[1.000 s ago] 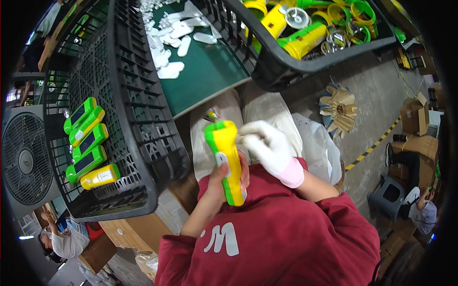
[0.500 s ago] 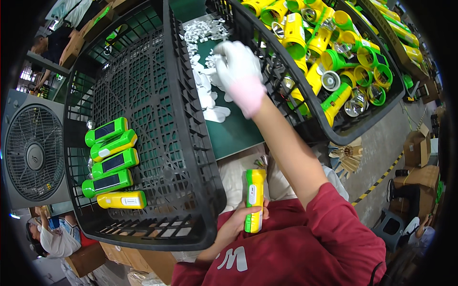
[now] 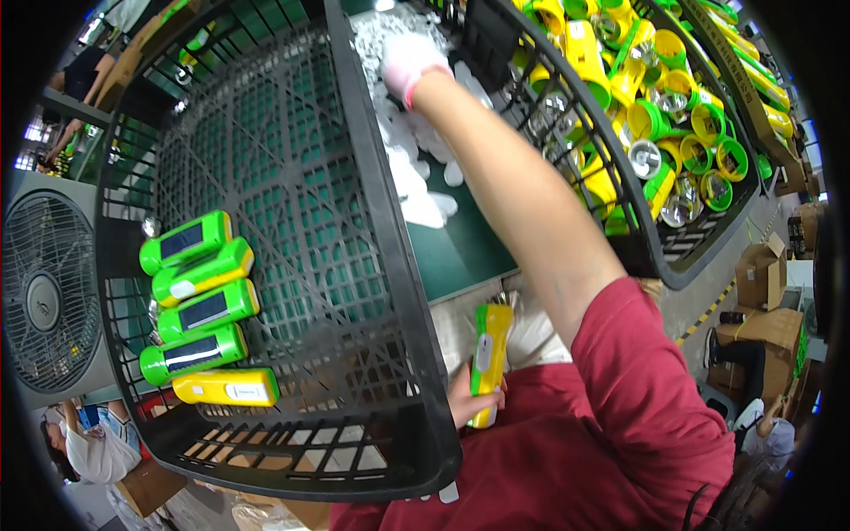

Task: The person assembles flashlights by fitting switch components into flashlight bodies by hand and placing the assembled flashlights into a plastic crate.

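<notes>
Brown cardboard boxes stand on the floor at my far right, and five green and yellow flashlights lie in a row in the black plastic crate on my left. My left hand has its fingers wrapped round a yellow and green plastic flashlight, upright against my lap just beside that crate, while my gloved right hand reaches over the heap of small white plastic pieces on the green bench; I cannot tell how its fingers are set.

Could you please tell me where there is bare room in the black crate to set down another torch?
The black plastic crate has bare mesh floor right of and beyond the row of green and yellow torches. The right-hand crate of yellow and green parts is crowded.
</notes>
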A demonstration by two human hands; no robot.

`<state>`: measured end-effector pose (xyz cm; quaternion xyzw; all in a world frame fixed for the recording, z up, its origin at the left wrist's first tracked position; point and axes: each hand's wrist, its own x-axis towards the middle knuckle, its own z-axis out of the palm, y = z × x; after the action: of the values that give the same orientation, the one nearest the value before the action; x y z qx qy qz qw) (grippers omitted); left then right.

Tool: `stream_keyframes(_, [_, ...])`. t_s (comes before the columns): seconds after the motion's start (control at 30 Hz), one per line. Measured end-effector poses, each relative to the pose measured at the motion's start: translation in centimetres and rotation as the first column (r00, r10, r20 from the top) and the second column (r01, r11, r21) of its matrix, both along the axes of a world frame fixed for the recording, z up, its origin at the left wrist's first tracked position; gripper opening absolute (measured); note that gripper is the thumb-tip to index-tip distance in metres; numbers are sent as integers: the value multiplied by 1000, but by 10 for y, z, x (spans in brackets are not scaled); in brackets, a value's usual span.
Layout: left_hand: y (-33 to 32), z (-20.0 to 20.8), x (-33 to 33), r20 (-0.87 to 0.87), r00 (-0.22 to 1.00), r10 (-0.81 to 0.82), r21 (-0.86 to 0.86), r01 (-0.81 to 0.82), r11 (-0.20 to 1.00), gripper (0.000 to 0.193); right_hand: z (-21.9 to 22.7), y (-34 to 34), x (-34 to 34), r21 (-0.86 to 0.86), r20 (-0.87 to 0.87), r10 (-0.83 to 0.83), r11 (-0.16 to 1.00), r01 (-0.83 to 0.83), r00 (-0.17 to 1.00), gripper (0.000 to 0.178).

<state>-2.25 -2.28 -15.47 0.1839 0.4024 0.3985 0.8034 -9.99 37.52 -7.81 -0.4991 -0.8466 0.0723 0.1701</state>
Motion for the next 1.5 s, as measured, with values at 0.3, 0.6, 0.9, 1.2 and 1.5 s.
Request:
stream_keyframes(0.3, [7,16,6,19,997,77,35,-78,996,61,43,-32,15,160,-184,-110,977,141,977,24])
stream_keyframes(0.6, [5,39,16,282,928,245,-21,-249,968,61,82,-184,122,179,-549,60,983,47,834,16])
stream_keyframes(0.9, [14,69,31,224,954,199,79,-221,972,55,42,-296,263,-589,-799,-358,622,-515,483,9])
stream_keyframes(1.2, [17,86,51,-86,991,99,259,-74,963,49,39,-293,289,-429,-813,-108,775,-464,572,10])
stream_keyframes(1.5, [19,89,55,-188,980,70,264,-18,964,50,34,-302,285,-480,-836,-282,793,-375,471,11])
